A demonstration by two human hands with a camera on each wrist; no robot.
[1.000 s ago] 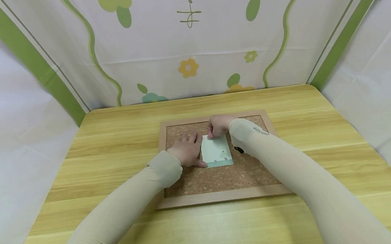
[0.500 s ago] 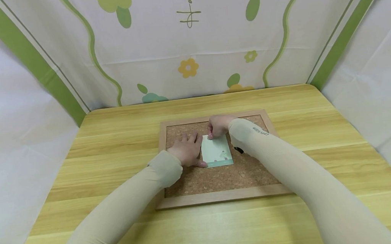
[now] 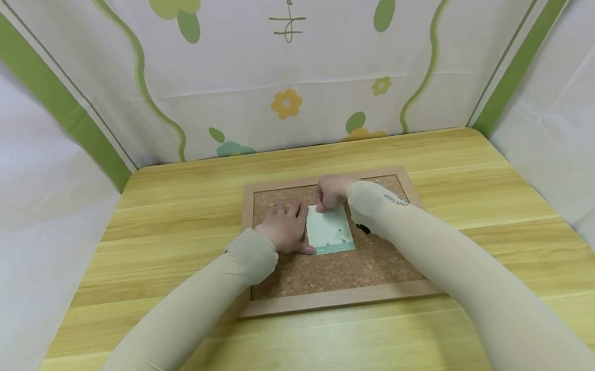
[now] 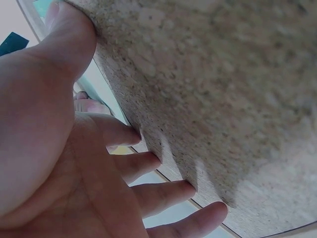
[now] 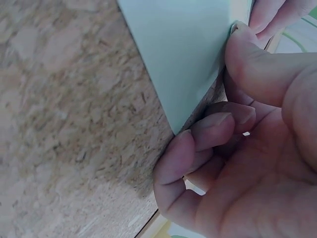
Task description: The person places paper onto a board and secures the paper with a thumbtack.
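Note:
A pale green note sheet (image 3: pixel 327 230) with a darker band and small printed figures lies on a wood-framed cork board (image 3: pixel 336 275). My left hand (image 3: pixel 284 230) spreads over the cork at the sheet's left side; its thumb touches the lower left corner. In the left wrist view its fingers (image 4: pixel 148 193) are apart and their tips rest on the cork. My right hand (image 3: pixel 336 190) is at the sheet's top edge with curled fingers, the thumb (image 5: pixel 247 54) pressing down there. The thumbtack under that thumb is hidden now in the head view.
The board lies on a wooden table (image 3: pixel 175 236). Behind it hangs a white cloth (image 3: pixel 246 67) with flower prints, and more white cloth closes off both sides. A small black object (image 3: pixel 364 228) shows under the right sleeve.
A small silvery round tack head showed at the right thumb tip a second ago; the thumb now covers it. Both hands and the sheet have otherwise hardly moved.

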